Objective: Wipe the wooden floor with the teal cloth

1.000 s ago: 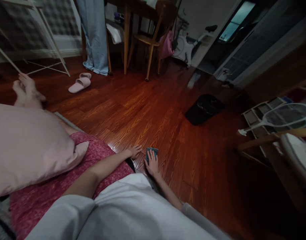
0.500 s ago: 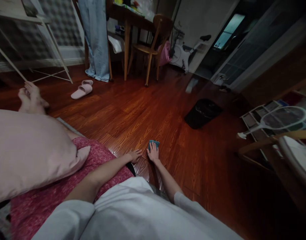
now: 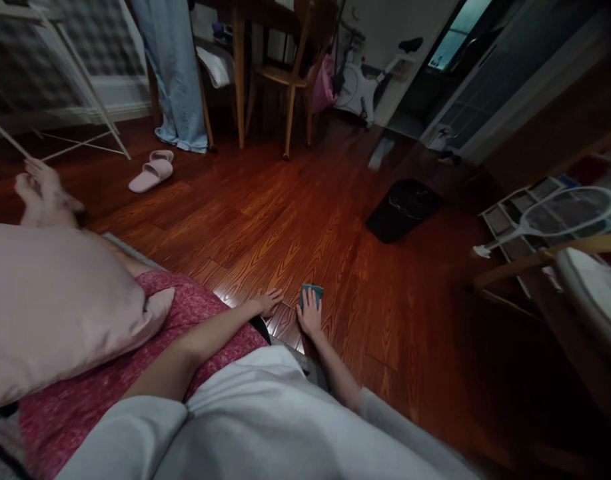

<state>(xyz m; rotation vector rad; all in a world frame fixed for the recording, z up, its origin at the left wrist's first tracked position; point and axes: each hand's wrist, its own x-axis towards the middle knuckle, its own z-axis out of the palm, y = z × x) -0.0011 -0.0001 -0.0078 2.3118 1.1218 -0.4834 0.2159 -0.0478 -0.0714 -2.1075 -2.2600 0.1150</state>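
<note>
My right hand (image 3: 311, 316) lies flat on a small teal cloth (image 3: 313, 291) on the red wooden floor (image 3: 305, 220), fingers stretched over it. Only the cloth's far edge shows beyond my fingertips. My left hand (image 3: 268, 304) rests open on the floor just to the left, palm down, a hand's width from the cloth. A pink pillow (image 3: 55, 307) lies across my lap over pink trousers (image 3: 150, 360). My bare feet (image 3: 40, 193) show at the far left.
A black bin (image 3: 400, 210) stands on the floor beyond the cloth. Pink slippers (image 3: 152, 172) lie at the back left near a wooden table and chair (image 3: 285, 73). A racket-shaped swatter (image 3: 560, 217) and a wooden chair arm (image 3: 535, 263) are at the right.
My right hand slid the cloth a little away from me and to the right across the floor. My left hand stayed in place.
</note>
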